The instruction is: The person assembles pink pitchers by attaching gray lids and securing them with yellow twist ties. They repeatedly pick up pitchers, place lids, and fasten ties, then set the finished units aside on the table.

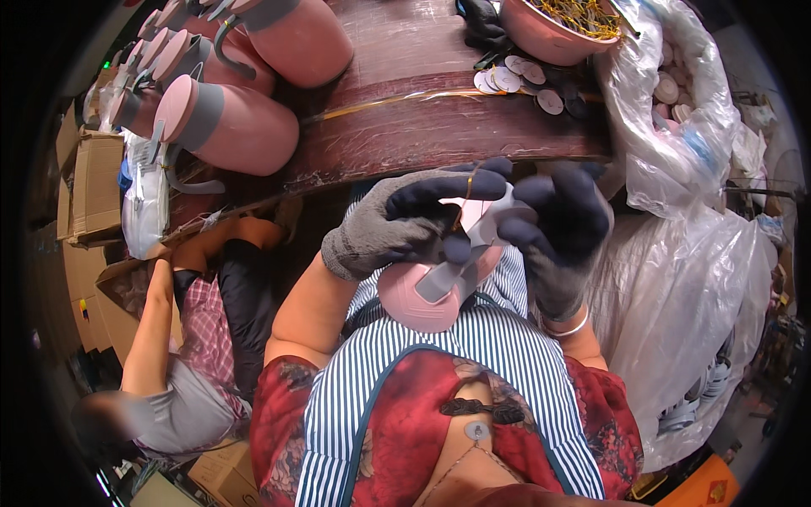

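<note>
Has a pink jug (pixel 416 306) in front of the striped apron (pixel 541 397), just off the near edge of the table (pixel 439 68), with the lid toward the chest and the grey handle (pixel 494 221) toward the right. Has the left hand (pixel 393 218), in a grey glove with dark fingertips, curled above the jug, with a gold tie (pixel 470 190) crossing the fingers; cannot tell whether pinched firmly. Has the right hand (pixel 570 221), in a matching glove, bent with fingertips at the grey handle; cannot tell the grip because of blur. On the table at left, includes a group of pink jugs with grey bands, with 1 jug (pixel 245 127) lying nearest the edge. At the far right of the table, includes a pink bowl (pixel 549 38) filled with gold ties (pixel 583 15), beside loose pale discs (pixel 507 79). Farther right, includes a clear bag (pixel 629 135) containing more discs. At lower left, includes a co-worker (pixel 190 414) near a cardboard box (pixel 97 182).
</note>
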